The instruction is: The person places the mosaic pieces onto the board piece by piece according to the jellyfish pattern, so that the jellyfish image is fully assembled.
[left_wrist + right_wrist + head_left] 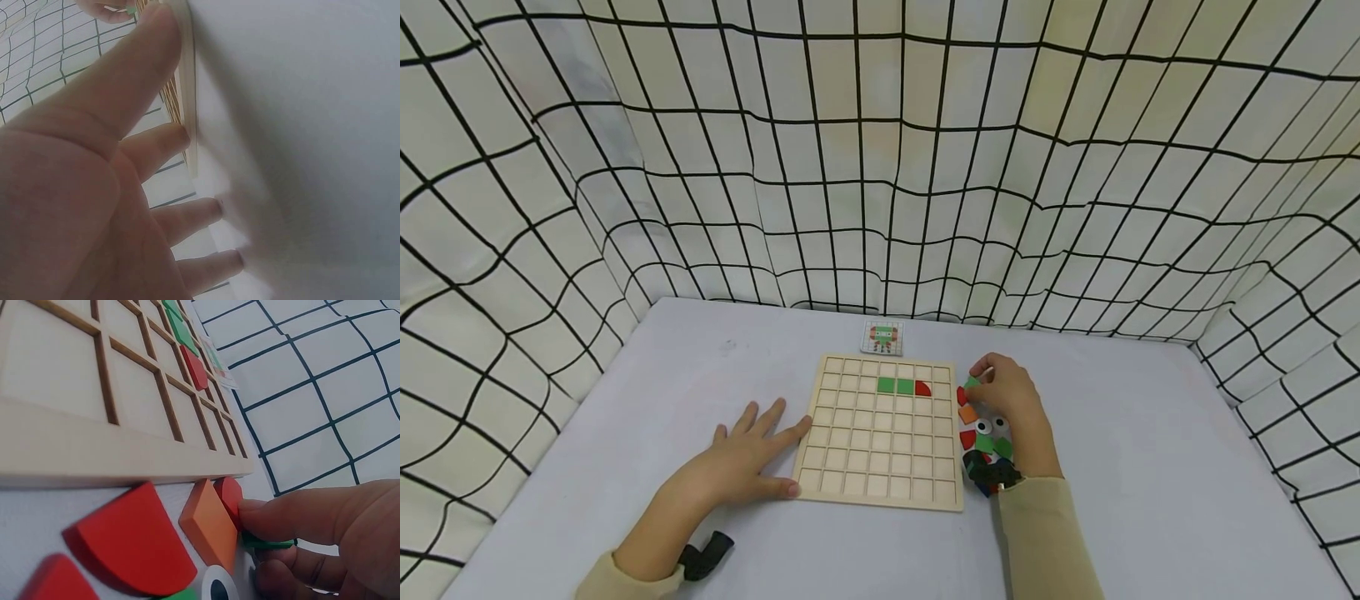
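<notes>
A wooden grid board point(880, 433) lies on the table. Two green square tiles point(896, 386) and a red quarter-round tile point(922, 388) sit side by side in one of its upper rows. My left hand point(745, 462) has its fingers spread, with thumb and index finger touching the board's left edge. Right of the board, my right hand point(1006, 390) pinches a green tile point(269, 541) between thumb and fingers. Its thumb tip also meets a small red tile point(229, 499). Beside these lie an orange tile point(209, 525) and a larger red tile point(132, 540).
A small card point(882, 338) with a coloured grid picture lies behind the board. Several loose pieces, including round eye pieces point(983, 427) and green ones point(1003, 447), are heaped at the board's right, partly under my right wrist. Black-lined netting point(895, 208) surrounds the white table.
</notes>
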The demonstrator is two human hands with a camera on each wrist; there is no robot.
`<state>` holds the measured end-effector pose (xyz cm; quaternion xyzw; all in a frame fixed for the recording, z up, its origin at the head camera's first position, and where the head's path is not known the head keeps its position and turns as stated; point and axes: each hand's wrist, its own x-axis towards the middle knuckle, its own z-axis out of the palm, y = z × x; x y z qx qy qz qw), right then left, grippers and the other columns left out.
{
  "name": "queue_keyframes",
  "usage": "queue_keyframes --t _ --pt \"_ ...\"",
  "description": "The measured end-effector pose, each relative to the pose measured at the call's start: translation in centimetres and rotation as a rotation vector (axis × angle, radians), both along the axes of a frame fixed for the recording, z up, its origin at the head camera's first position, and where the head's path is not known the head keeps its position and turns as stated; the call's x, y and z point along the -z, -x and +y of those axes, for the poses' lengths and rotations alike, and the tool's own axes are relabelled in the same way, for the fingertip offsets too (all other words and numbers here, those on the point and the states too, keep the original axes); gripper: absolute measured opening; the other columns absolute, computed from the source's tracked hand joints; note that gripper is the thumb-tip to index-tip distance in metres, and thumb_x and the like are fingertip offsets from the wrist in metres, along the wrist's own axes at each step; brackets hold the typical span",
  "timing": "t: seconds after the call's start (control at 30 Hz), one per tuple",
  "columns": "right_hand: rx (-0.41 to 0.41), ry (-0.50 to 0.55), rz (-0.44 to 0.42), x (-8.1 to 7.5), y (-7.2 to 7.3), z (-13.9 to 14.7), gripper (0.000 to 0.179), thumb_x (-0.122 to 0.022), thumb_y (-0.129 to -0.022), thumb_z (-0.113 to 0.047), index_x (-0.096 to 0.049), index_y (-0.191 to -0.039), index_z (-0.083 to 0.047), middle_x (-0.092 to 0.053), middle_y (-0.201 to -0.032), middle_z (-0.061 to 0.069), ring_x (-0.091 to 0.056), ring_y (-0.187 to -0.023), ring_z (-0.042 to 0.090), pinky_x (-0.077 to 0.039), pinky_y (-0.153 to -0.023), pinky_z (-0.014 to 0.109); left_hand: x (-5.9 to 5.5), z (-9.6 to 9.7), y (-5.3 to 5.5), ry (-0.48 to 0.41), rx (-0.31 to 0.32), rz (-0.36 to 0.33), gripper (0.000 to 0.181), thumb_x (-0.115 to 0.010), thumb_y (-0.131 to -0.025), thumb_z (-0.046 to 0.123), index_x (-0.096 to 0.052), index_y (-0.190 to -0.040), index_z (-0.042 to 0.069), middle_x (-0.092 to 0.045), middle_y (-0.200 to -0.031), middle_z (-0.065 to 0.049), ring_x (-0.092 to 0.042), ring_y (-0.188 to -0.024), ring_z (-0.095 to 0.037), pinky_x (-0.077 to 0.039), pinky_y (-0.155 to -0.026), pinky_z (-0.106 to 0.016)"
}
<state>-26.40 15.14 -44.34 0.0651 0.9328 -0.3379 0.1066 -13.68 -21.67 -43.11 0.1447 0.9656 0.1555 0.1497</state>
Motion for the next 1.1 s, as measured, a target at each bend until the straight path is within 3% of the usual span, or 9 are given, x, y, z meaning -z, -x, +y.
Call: queue_keyframes --t 0.37,0.6,0.83,1.1 --pt "-0.032 0.036 0.089 0.2 0.2 -0.1 0.023 -0.065 -0.09 -0.019 -0.065 -0.113 -0.013 -0.066 -0.1 0.01 -0.06 -0.082 0.026 -0.048 -0.066 0.035 0.0 0.0 0.1 -0.002 -0.002 -0.009 0.092 -0.075 -0.077 0.059 -0.04 -0.154 0.024 -0.02 -0.163 -0.025 -0.012 -0.145 -0.06 -0.017 -0.098 -0.084" --pt "-0.078 0.211 0.162 0.0 0.2 -1.1 0.023 -0.065 -0.091 -0.018 -0.065 -0.114 -0.012 -0.065 -0.096 0.01 -0.061 -0.072 0.023 -0.05 -0.064 0.032 0.1 0.0 0.1 -0.004 -0.009 -0.02 0.093 -0.075 -0.076 0.059 -0.04 -0.154 0.024 -0.02 -0.163 -0.024 -0.011 -0.145 -0.059 -0.016 -0.099 -0.084" --pt "-0.131 0.37 0.166 0.2 0.2 -2.9 0.021 -0.064 -0.093 -0.015 -0.065 -0.113 -0.011 -0.063 -0.097 0.01 -0.062 -0.074 0.026 -0.055 -0.066 0.037 0.2 -0.1 0.2 -0.004 -0.007 -0.022 0.093 -0.075 -0.077 0.06 -0.039 -0.155 0.024 -0.019 -0.163 -0.024 -0.011 -0.145 -0.06 -0.016 -0.099 -0.084" --pt "-0.221 0.445 0.157 0.1 -0.3 -5.7 0.017 -0.066 -0.092 -0.012 -0.068 -0.109 -0.012 -0.065 -0.097 0.008 -0.062 -0.079 0.026 -0.056 -0.068 0.038 0.1 -0.1 0.1 -0.013 -0.01 -0.017 0.092 -0.075 -0.077 0.059 -0.04 -0.154 0.024 -0.02 -0.163 -0.024 -0.011 -0.145 -0.059 -0.016 -0.099 -0.084"
